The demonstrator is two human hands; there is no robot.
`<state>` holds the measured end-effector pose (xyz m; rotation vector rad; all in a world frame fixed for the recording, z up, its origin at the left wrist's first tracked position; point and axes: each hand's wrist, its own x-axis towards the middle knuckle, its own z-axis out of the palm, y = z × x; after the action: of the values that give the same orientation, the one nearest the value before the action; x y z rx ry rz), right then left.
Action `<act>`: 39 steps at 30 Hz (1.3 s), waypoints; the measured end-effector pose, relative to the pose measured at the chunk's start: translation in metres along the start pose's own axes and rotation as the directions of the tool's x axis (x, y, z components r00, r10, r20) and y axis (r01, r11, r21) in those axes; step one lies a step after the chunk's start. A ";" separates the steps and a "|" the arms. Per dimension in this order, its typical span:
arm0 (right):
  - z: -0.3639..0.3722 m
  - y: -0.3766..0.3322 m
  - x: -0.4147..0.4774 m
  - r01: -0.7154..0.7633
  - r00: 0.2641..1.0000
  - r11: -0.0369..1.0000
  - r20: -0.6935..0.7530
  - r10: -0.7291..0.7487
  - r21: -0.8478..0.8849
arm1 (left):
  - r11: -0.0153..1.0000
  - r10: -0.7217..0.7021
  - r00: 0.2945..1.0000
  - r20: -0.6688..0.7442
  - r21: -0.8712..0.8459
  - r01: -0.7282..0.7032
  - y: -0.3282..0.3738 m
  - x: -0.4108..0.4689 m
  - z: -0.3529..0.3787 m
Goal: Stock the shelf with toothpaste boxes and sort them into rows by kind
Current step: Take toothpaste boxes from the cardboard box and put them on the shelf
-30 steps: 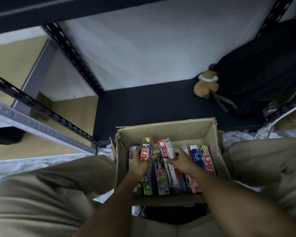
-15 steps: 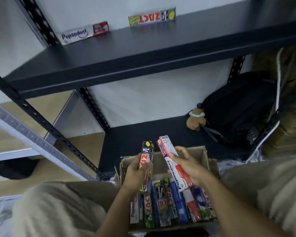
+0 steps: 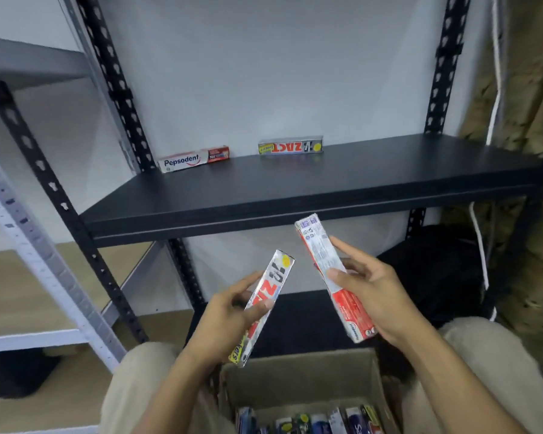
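Shelf (image 3: 295, 189) as target, with carton (image 3: 295, 377) of stock below its front edge. Lift from below the shelf front with left hand (image 3: 229, 314) curled round silver Zact box (image 3: 270, 296) and right hand (image 3: 373, 292) gripping red Pepsodent box (image 3: 315, 245) between thumb and fingers. Lay each flat, directly before its match at the shelf back: shelved Pepsodent box (image 3: 193, 159) left, shelved Zact box (image 3: 290, 147) centre.

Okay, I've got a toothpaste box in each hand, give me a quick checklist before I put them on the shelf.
1. Left hand grips the silver Zact box: ok.
2. Right hand grips the red-and-white box: ok.
3. Zact row begun on the shelf by the shelved Zact box: ok.
4. Pepsodent box starts a row at back left: ok.
5. Bare shelf in front of both: ok.
6. The red-and-white box matches Pepsodent: cannot tell, print blurred.
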<state>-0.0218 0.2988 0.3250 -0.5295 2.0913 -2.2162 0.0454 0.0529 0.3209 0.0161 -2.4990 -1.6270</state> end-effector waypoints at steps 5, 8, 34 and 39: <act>-0.020 -0.059 0.014 0.164 0.986 0.967 0.000 -0.167 -0.195 | 0.967 0.140 0.990 0.034 0.209 -0.143 0.055 0.017 -0.021; -0.036 -0.086 0.031 0.225 0.973 0.926 0.017 -0.230 -0.303 | 0.909 0.225 0.973 0.059 0.347 -0.231 0.086 0.036 -0.034; -0.206 -0.102 0.309 0.024 0.989 0.289 -0.019 -0.147 -0.957 | 0.486 0.354 0.890 0.286 0.757 -0.436 0.149 0.322 0.009; -0.225 -0.092 0.340 0.000 0.983 0.265 -0.049 -0.179 -0.964 | 0.407 0.430 0.856 0.288 0.784 -0.468 0.154 0.355 0.052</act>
<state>-0.3855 0.4319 0.4808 -0.4801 3.4041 -0.6136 -0.3004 0.1292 0.4857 -0.5401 -2.6978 -0.1093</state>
